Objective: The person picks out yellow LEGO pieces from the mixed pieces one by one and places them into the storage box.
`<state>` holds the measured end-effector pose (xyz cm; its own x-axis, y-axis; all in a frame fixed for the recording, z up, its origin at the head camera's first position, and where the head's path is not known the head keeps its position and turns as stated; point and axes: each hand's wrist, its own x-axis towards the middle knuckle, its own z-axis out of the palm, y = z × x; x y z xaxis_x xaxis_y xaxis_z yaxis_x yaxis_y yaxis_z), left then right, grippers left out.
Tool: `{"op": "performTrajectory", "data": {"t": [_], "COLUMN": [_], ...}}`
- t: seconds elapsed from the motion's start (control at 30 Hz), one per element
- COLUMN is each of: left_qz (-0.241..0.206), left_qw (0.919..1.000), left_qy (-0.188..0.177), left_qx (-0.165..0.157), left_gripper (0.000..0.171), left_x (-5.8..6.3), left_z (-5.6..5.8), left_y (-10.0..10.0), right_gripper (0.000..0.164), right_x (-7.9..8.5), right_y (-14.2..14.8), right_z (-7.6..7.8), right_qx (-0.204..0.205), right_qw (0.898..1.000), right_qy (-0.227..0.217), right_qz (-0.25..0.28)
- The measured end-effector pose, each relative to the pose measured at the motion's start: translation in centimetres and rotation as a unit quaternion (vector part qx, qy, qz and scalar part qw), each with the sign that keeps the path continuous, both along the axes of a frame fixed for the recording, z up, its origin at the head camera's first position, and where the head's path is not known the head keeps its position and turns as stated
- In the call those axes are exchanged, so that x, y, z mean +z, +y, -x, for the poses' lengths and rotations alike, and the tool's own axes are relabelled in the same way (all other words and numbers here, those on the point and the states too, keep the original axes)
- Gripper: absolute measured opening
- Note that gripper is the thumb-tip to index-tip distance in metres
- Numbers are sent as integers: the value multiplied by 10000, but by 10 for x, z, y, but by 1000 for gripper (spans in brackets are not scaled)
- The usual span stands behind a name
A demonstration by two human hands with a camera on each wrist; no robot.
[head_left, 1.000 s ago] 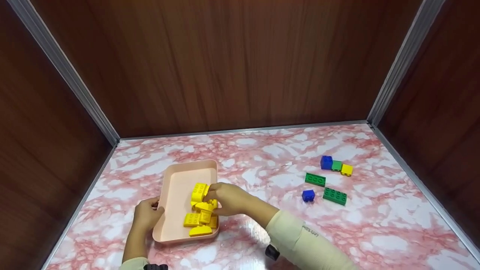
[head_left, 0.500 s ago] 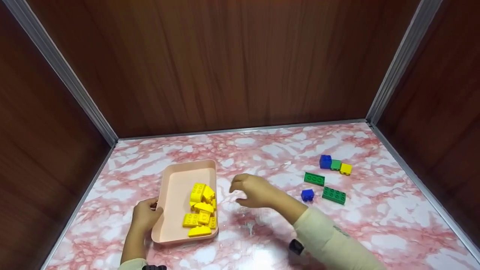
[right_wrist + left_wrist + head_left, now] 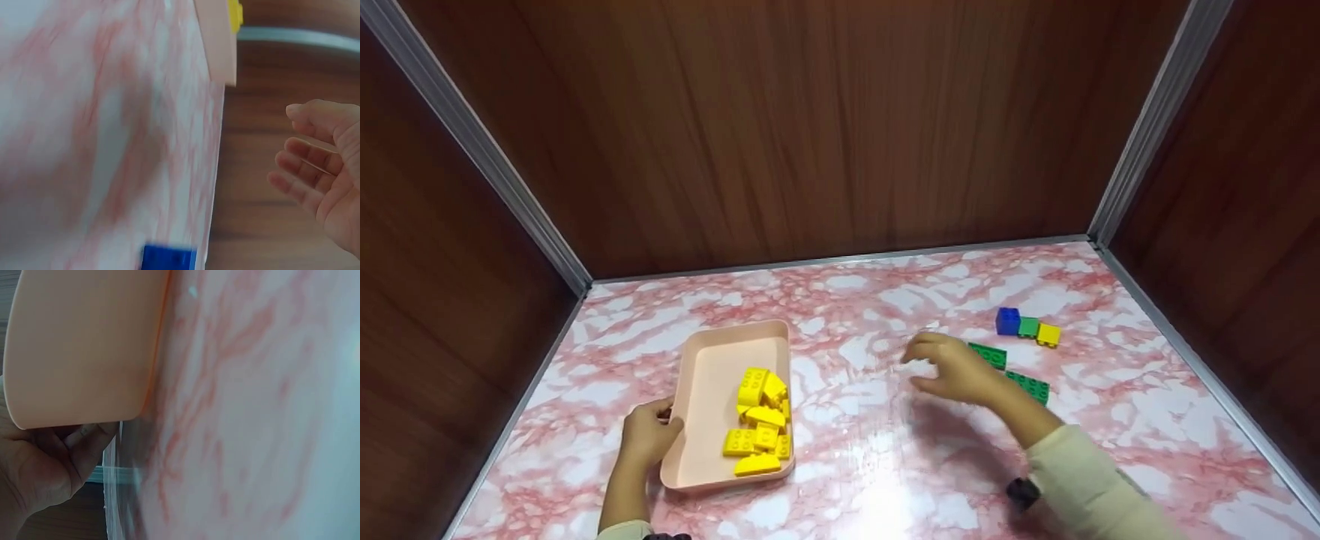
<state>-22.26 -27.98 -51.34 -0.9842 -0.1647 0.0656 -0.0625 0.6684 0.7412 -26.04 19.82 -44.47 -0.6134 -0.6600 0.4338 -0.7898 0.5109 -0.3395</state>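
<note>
My left hand (image 3: 647, 433) grips the left wall of a peach plastic tray (image 3: 709, 390), with the thumb over the rim and fingers outside, as the left wrist view also shows. Several yellow building bricks (image 3: 763, 417) lie heaped along the tray's right side. Over the table, right of the tray, hangs my right hand (image 3: 958, 369), its fingers spread and slightly bent around nothing. Just beyond it are two green bricks, one (image 3: 988, 355) studless side up and the other (image 3: 1030, 386) partly covered by the arm. A small blue brick (image 3: 169, 258) shows in the right wrist view; the arm hides it in the head view.
Farther back on the right, a blue brick (image 3: 1008, 321), a small green brick (image 3: 1028, 327) and a yellow brick (image 3: 1048, 335) sit in a row. Brown wood-grain panels (image 3: 840, 135) enclose the marbled table (image 3: 847, 300) at the back and sides.
My right hand has left the yellow bricks in the tray and moved right across the table towards the green and blue bricks. The left hand stays on the tray.
</note>
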Motion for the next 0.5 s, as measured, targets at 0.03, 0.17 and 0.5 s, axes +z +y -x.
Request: {"op": "performTrajectory", "data": {"t": [0.03,0.17,0.5], "left_qz": [2,-4,-66], "left_qw": [10000,10000,10000], "left_qy": [-11,-72,-65], "left_qx": [10,13,-8], "left_gripper": [41,42,43], "left_x": [0,-1,0], "left_z": [0,-1,0], "left_y": [0,0,-2], "right_gripper": [21,20,21], "right_x": [0,2,-2], "right_y": [8,41,112], "right_z": [1,5,4], "right_qx": [-93,-509,-1608], "right_qw": [9999,9985,9858], "right_qy": [-79,-192,-484], "right_qz": [43,81,-102]}}
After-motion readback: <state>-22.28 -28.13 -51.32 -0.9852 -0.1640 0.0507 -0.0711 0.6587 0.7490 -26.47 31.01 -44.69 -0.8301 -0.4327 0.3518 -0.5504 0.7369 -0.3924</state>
